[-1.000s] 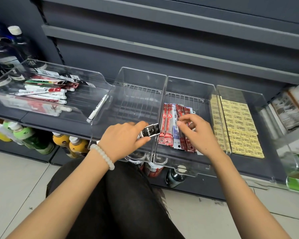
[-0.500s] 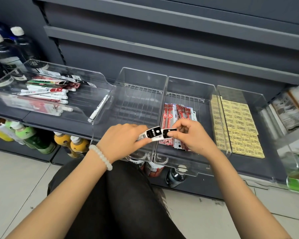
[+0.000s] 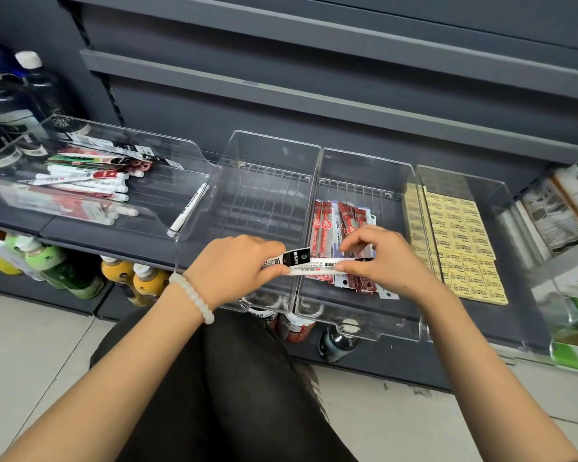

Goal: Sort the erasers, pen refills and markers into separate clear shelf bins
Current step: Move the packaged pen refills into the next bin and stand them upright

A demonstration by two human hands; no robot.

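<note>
While your left hand [image 3: 231,266] pinched one black-and-white refill pack [image 3: 289,258], your right hand [image 3: 379,258] fingers pinched another refill pack [image 3: 317,269] above the bin rims [image 3: 306,248].

The left hand [image 3: 237,266] and right hand [image 3: 377,261] are pinching opposite ends of black-and-white refill packets [image 3: 309,261], their fingers [image 3: 346,266] hovering over two clear bins. Red refill packs [image 3: 342,228] are lying just beyond the right fingers, yellow erasers [image 3: 457,241] further right, markers [image 3: 90,186] far left.
</note>
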